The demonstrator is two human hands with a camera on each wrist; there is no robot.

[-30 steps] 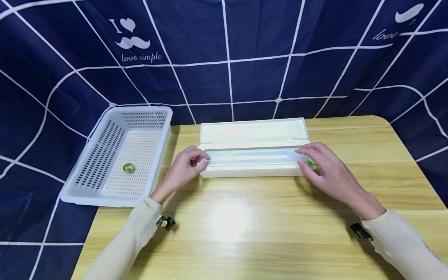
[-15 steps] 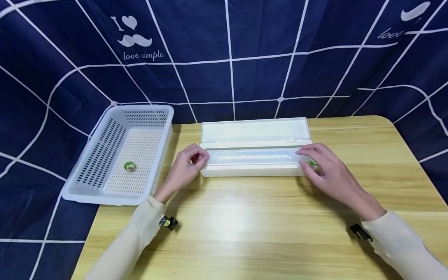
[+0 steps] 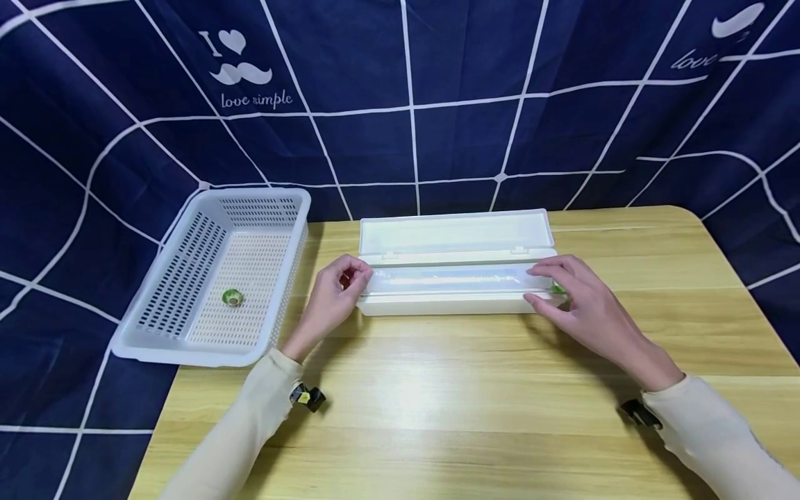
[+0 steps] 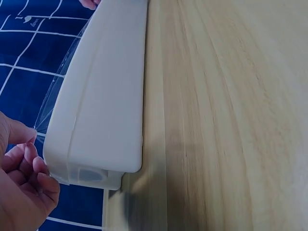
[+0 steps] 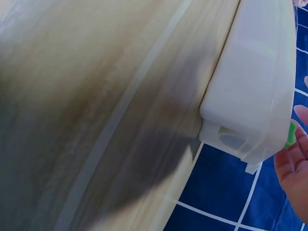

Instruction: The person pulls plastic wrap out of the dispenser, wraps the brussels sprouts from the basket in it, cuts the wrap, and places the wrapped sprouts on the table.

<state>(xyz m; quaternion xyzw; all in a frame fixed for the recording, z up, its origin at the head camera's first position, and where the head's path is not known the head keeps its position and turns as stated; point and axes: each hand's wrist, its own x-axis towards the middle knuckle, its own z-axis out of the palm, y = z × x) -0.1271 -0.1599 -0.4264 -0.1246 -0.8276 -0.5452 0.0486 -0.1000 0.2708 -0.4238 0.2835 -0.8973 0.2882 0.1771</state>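
A long white cling film dispenser (image 3: 450,304) lies on the table with its lid (image 3: 455,232) folded back. Clear film (image 3: 446,279) stretches across its opening. At the left end, my left hand (image 3: 334,295) pinches the film's edge between thumb and forefinger; the left wrist view shows the film (image 4: 48,108) running taut from those fingertips. My right hand (image 3: 584,309) is at the other end, forefinger over the film and thumb apart from it by the front rim. A green piece (image 5: 291,134) shows beside the right fingers, mostly hidden by the hand in the head view.
To the left stands a white perforated plastic basket (image 3: 290,278) with a small round green-and-white item (image 3: 232,298) in it. The wooden table (image 3: 437,423) meets a dark blue gridded cloth (image 3: 462,146) behind and at both sides.
My right thumb has moved away from the forefinger, toward the dispenser's front rim. The left hand keeps its pinch on the film, its wrist shifted slightly right. The dispenser stays in place.
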